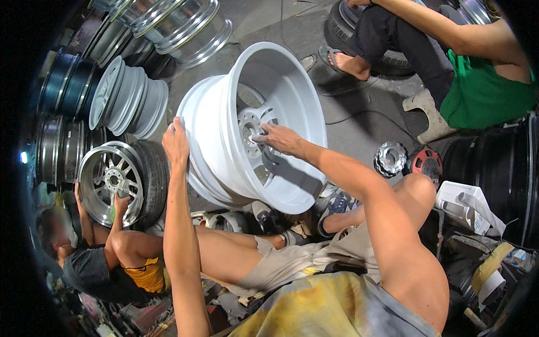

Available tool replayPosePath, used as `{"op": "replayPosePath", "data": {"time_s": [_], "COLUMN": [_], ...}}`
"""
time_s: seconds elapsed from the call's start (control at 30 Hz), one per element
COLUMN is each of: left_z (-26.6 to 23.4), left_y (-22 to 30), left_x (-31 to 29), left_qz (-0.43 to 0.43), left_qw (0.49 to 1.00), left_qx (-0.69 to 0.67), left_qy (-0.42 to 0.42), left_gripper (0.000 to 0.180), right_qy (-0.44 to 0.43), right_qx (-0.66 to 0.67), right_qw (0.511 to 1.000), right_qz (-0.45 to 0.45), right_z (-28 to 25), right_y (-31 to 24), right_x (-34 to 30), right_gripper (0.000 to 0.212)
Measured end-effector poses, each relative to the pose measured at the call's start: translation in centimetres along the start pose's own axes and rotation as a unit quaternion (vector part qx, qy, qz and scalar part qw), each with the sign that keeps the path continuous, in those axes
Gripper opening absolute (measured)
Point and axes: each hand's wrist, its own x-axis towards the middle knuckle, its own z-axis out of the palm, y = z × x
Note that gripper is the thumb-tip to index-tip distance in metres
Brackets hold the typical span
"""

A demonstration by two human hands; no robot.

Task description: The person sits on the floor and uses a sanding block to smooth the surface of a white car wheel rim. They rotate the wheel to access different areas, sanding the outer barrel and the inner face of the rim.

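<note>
A large light-grey wheel rim (210, 129) stands tilted on the floor in front of me, its deep open barrel turned toward the right. My left hand (176, 144) grips the rim's left outer edge, thumb and fingers against the lip. Inside the barrel, my right hand (282, 140) reaches to the hub with its bolt holes. Its fingers are bent together, with a fingertip at the hub's face. Whether something small is pinched in them cannot be made out. A shadow of the right arm falls on the barrel's inner wall.
At left, a person (92, 253) handles a silver wheel with a tyre (150, 182). More rims (129, 98) are stacked behind. Another person (483, 84) sits at upper right by a tyre (339, 33). A cable (365, 112), a toothed metal part (391, 158) and a white box (463, 205) lie rightward.
</note>
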Motion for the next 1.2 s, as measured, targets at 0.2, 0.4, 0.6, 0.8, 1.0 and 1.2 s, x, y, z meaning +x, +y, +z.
{"op": "replayPosePath", "data": {"time_s": [0.2,0.4,0.6,0.8,1.0,1.2], "left_z": [0.3,0.0,0.9,0.5,-0.8,-1.3], "left_y": [0.4,0.4,-0.7,-3.8,-3.4,-4.9], "left_x": [0.1,-0.5,0.7,1.4,1.5,0.4], "left_qz": [0.017,0.024,0.018,0.027,-0.127,-0.155], "left_qw": [1.0,1.0,1.0,0.998,0.93,0.778], "left_qx": [-0.004,-0.006,-0.022,-0.05,-0.28,-0.516], "left_qy": [-0.004,0.01,0.009,0.0,-0.201,-0.323], "left_gripper": [0.063,0.063,0.061,0.06,0.068,0.074], "right_qy": [-0.056,0.123,0.099,-0.003,0.06,0.103], "right_qx": [0.153,0.802,0.87,0.662,0.312,0.416], "right_qw": [0.981,0.379,0.323,0.669,0.894,0.811], "right_qz": [0.101,0.445,0.359,0.338,0.315,0.397], "right_z": [3.0,2.4,1.5,-2.4,2.4,1.1], "right_y": [-0.6,-2.1,-2.2,0.7,3.6,1.4], "right_x": [3.1,7.8,6.4,-1.8,-8.8,-8.1], "right_gripper": [0.022,0.023,0.022,0.035,0.022,0.018]}}
